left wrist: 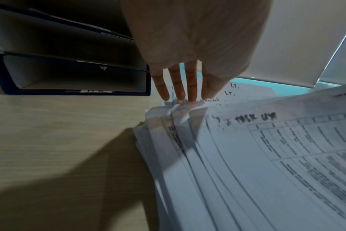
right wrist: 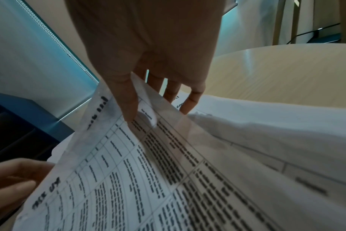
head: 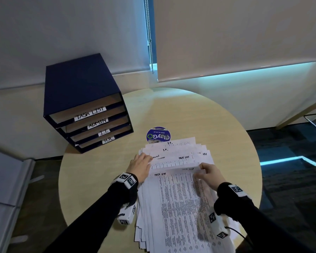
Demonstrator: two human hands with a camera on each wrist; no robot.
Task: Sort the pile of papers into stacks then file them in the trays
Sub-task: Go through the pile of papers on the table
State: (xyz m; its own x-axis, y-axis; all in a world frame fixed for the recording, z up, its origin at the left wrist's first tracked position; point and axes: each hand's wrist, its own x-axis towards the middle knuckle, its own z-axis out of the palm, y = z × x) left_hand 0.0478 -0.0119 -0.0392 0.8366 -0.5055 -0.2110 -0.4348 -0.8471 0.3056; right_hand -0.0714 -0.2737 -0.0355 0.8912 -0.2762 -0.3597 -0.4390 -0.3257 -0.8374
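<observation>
A fanned pile of printed papers [head: 179, 203] lies on the round wooden table [head: 199, 114], with sheets headed "TASK LIST" and "I.T." showing. My left hand [head: 140, 165] lies on the pile's far left corner; in the left wrist view its straight fingers [left wrist: 178, 87] press the paper edges [left wrist: 180, 107]. My right hand [head: 208, 173] pinches the top edge of a "TASK LIST" sheet [right wrist: 113, 156] between thumb and fingers [right wrist: 126, 100] and lifts it off the pile. The dark blue tray unit [head: 84, 105] stands at the table's left, its four trays labelled TASK LIST, ADMIN, I.T., H.R.
A round blue sticker [head: 158, 135] sits on the table just beyond the papers. Window blinds with a bead chain [head: 150, 33] hang behind the table. The table's rim curves close on the right, with dark carpet [head: 290, 179] below.
</observation>
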